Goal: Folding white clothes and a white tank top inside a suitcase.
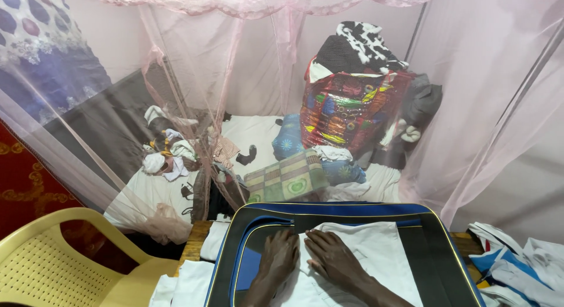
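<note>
A dark blue suitcase (pixel 352 211) with yellow piping lies open at the bottom centre. A white folded garment (pixel 379 248) lies inside it. My left hand (pixel 277 257) rests flat on the garment's left edge, fingers together and pointing away from me. Beside it, my right hand (pixel 333 257) lies palm down on the same white cloth. Both hands hold nothing and touch each other at the fingertips.
A yellow plastic chair (pixel 53 263) stands at the lower left. A bed (pixel 258 134) under a pink mosquito net (pixel 482 107) carries a colourful stuffed bag (pixel 346 110), a patterned folded cloth (pixel 286 178) and scattered clothes (pixel 170 151). More white and blue clothes (pixel 517 263) lie at the right.
</note>
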